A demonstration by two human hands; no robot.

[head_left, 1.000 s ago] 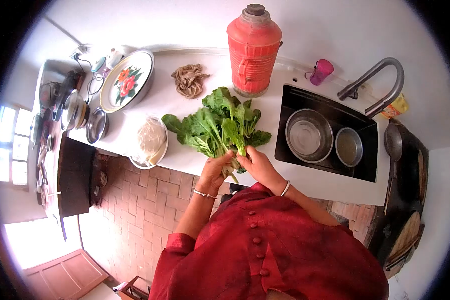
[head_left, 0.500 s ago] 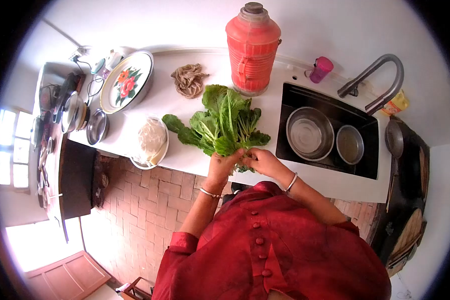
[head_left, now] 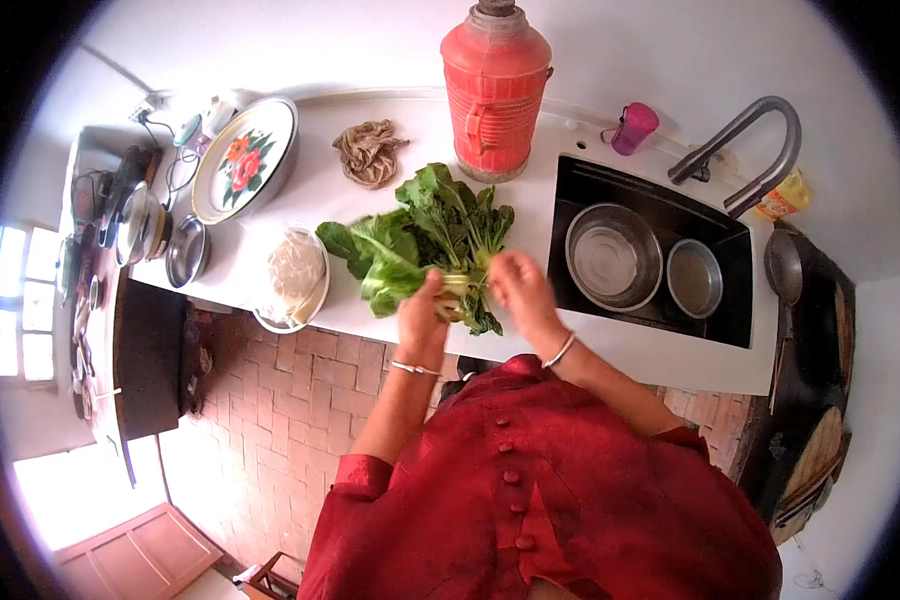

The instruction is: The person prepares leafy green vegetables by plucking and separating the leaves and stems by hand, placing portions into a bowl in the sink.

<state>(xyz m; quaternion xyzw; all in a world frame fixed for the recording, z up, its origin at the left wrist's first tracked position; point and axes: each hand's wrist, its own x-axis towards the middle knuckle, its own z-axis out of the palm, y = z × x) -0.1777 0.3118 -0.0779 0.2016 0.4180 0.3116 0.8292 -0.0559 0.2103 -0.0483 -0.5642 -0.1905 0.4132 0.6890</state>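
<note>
Leafy greens [head_left: 440, 215] lie in a pile on the white counter, in front of the red thermos. My left hand [head_left: 423, 312] is closed around the pale stems of some greens, whose leaves point to the left. Just right of those stems is my right hand [head_left: 520, 290], its fingers pinched together and blurred by motion. Whether anything small is between them cannot be made out. A white bowl [head_left: 317, 300] with pale contents stands left of the greens.
Behind the greens stand a red thermos [head_left: 495, 95] and a crumpled brown cloth [head_left: 368, 153]. On the right, a black sink [head_left: 670, 325] holds two metal bowls under a faucet [head_left: 785, 165]. A floral basin [head_left: 245, 165] and a small metal bowl [head_left: 187, 252] are at left.
My left hand has shifted slightly left, and its greens now tilt left. My right hand has moved away from it to the right and up. The camera view has shifted a little.
</note>
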